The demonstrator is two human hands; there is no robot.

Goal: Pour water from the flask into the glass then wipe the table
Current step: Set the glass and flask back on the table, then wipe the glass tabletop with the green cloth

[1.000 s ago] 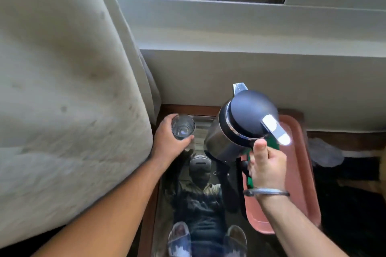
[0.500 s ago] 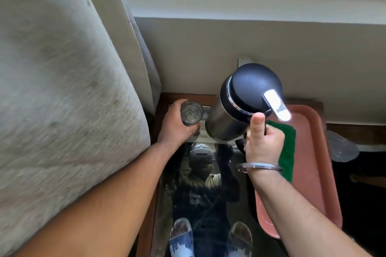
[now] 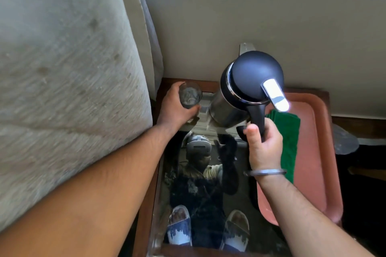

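- Flask (image 3: 248,89) hangs above the glossy surface (image 3: 208,194), its black handle clenched in the right hand (image 3: 264,144), spout end tipped away toward the wall.
- Glass (image 3: 189,95) sits wrapped in the left hand (image 3: 177,108), fingers (image 3: 194,110) curled around it, just left of the flask.
- Green cloth (image 3: 289,142) lies on the pink tray (image 3: 313,162) at right.

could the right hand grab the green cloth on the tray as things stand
Probably not yet. The right hand is closed around the flask handle, so it is occupied. The green cloth lies on the tray just beside that hand, uncovered, so setting the flask down should free it.
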